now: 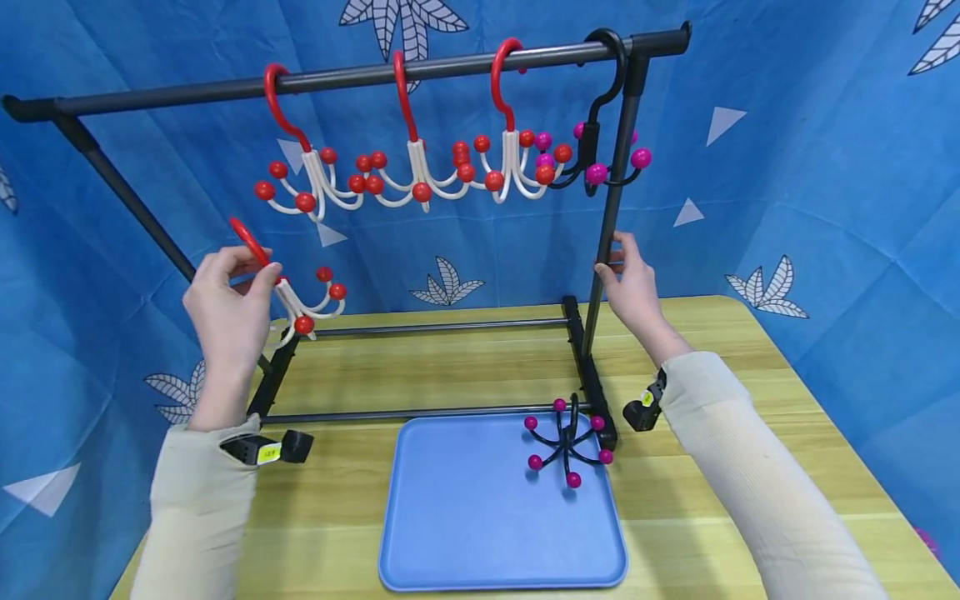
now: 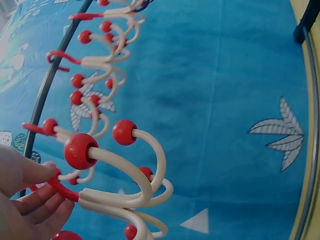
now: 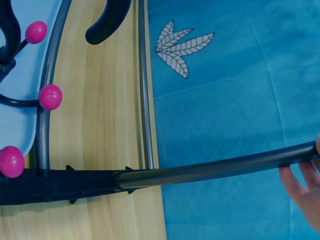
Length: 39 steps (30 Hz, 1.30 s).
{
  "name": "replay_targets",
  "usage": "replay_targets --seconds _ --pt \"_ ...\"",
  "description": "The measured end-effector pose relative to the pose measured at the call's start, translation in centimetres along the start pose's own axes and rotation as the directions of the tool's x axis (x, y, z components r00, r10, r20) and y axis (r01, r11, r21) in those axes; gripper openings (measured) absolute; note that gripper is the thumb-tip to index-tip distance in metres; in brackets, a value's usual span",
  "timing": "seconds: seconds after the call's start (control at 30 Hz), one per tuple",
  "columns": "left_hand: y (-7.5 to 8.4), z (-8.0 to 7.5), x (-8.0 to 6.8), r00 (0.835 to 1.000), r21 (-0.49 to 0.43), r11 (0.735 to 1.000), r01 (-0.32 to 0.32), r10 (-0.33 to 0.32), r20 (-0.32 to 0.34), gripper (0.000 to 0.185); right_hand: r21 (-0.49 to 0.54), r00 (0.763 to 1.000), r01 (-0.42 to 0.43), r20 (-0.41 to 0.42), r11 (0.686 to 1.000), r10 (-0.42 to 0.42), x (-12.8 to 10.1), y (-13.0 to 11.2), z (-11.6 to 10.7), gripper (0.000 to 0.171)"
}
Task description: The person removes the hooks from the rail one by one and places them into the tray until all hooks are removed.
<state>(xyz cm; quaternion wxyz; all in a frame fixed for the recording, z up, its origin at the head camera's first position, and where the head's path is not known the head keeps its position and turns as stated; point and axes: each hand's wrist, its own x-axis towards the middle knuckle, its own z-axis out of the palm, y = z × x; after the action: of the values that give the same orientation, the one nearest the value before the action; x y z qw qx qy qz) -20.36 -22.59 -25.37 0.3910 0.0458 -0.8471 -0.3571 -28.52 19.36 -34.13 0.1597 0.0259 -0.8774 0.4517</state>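
Observation:
My left hand point(image 1: 238, 283) pinches the red hook of a white multi-arm hanger with red balls point(image 1: 303, 304), held below the left end of the black top rail point(image 1: 345, 77); the left wrist view shows the same hanger point(image 2: 120, 175) close up in my fingers point(image 2: 35, 200). Three red-and-white hangers point(image 1: 416, 171) and one black hanger with pink balls point(image 1: 600, 158) hang on the rail. My right hand point(image 1: 626, 279) grips the rack's right upright post point(image 1: 611, 217), seen in the right wrist view as a dark post point(image 3: 215, 167) with my fingers point(image 3: 305, 192) around it.
A blue tray point(image 1: 480, 517) lies on the wooden table point(image 1: 750, 350) in front of the rack, with a black pink-balled hanger point(image 1: 567, 442) at its far right corner. Blue leaf-patterned cloth point(image 1: 825, 167) surrounds the table. The rack's base bars point(image 1: 435, 328) run across the table.

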Motion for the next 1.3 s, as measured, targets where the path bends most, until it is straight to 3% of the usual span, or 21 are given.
replay_targets --seconds 0.6,0.97,1.3 --pt "-1.2 3.9 -6.1 0.989 -0.187 0.982 -0.024 0.051 0.138 0.016 -0.006 1.0 -0.018 0.001 1.0 0.018 0.0 0.1 0.1 0.044" --pt "-1.7 6.7 -9.2 0.96 -0.28 0.959 -0.046 0.12 0.253 0.014 -0.009 1.0 -0.011 -0.008 1.0 0.011 0.0 0.0 0.0 0.046" --pt "-1.2 8.7 -12.0 0.931 -0.32 0.947 0.034 0.087 0.355 0.01 -0.011 1.0 -0.015 -0.007 1.0 0.015 0.0 -0.1 0.0 0.044"
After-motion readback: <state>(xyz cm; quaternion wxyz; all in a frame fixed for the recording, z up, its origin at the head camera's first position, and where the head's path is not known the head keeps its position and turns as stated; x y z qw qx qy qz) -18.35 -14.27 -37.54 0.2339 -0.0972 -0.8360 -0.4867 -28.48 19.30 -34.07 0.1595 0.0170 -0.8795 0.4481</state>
